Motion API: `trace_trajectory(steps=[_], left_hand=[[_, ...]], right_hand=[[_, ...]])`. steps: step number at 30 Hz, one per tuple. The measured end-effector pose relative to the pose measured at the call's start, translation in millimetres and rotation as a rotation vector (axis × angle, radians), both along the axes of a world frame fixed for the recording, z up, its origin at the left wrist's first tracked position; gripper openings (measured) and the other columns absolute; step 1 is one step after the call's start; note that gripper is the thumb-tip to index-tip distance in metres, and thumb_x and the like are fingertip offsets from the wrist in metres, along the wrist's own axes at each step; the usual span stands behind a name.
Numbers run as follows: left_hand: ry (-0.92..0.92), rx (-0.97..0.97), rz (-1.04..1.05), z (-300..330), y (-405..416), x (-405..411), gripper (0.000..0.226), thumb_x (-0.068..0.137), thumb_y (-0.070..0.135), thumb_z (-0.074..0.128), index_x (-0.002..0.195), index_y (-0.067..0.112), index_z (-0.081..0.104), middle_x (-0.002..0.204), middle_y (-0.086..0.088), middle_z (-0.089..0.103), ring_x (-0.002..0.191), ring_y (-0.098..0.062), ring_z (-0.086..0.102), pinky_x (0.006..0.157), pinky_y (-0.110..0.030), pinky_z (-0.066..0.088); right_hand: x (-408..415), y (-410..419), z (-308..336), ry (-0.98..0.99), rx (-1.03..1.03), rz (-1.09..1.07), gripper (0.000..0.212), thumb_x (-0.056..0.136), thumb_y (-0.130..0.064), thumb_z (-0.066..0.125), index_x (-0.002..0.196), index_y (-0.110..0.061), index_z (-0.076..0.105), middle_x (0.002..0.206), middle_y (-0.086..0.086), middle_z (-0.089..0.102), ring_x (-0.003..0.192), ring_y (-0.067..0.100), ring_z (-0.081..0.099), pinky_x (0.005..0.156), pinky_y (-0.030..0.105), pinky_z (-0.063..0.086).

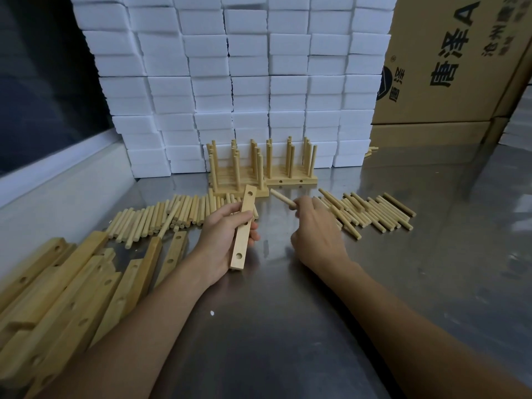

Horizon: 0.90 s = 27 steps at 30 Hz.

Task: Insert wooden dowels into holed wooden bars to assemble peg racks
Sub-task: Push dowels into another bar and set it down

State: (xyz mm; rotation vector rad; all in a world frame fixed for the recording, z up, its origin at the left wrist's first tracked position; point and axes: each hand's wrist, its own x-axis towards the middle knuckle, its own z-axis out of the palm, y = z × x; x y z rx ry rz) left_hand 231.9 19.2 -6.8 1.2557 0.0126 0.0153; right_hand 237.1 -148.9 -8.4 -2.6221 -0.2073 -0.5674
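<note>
The left hand (227,240) grips a holed wooden bar (243,230) tilted above the steel table (288,326), its three holes showing empty; the right hand (313,234) pinches a dowel (283,199) just beside the bar's far end. An angled entry could jam the dowel or split the hole's rim; smooth pale wood may slip on polished metal; the loose round dowels (371,213) nearby roll easily.

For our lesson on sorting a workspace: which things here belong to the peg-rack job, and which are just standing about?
Job: held bar, held dowel, loose dowels, spare bars, finished racks.
Standing about: white foam blocks, cardboard boxes.
</note>
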Motion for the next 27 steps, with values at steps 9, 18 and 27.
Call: trace_trajectory(steps=[9, 18, 27], left_hand=[[-0.012, 0.012, -0.012, -0.4, -0.2, 0.2, 0.022, 0.093, 0.004, 0.06, 0.115, 0.003, 0.065, 0.071, -0.01, 0.063, 0.057, -0.02, 0.062, 0.047, -0.024, 0.049], [-0.018, 0.053, -0.013, -2.6, 0.5, 1.0, 0.026, 0.091, 0.006, 0.065, 0.116, 0.004, 0.067, 0.072, -0.011, 0.067, 0.059, -0.02, 0.063, 0.05, -0.025, 0.05], [-0.041, 0.088, -0.075, -1.9, 0.3, -2.0, 0.035, 0.08, 0.005, 0.076, 0.112, 0.02, 0.071, 0.078, -0.01, 0.073, 0.06, -0.019, 0.066, 0.054, -0.024, 0.055]], right_hand=[[2.8, -1.5, -6.7, -0.155, 0.358, 0.013, 0.059, 0.089, -0.072, 0.034, 0.065, -0.019, 0.042, 0.059, -0.003, 0.043, 0.054, 0.011, 0.039, 0.051, 0.029, 0.031], [3.0, -1.3, -7.4, -0.181, 0.391, -0.04, 0.064, 0.074, -0.084, 0.041, 0.055, -0.022, 0.039, 0.049, -0.01, 0.039, 0.047, 0.005, 0.037, 0.049, 0.024, 0.028], [7.0, -2.2, -12.2, -0.272, 0.348, 0.038, 0.049, 0.091, -0.055, 0.056, 0.066, -0.013, 0.056, 0.053, -0.007, 0.046, 0.049, 0.01, 0.044, 0.051, 0.029, 0.038]])
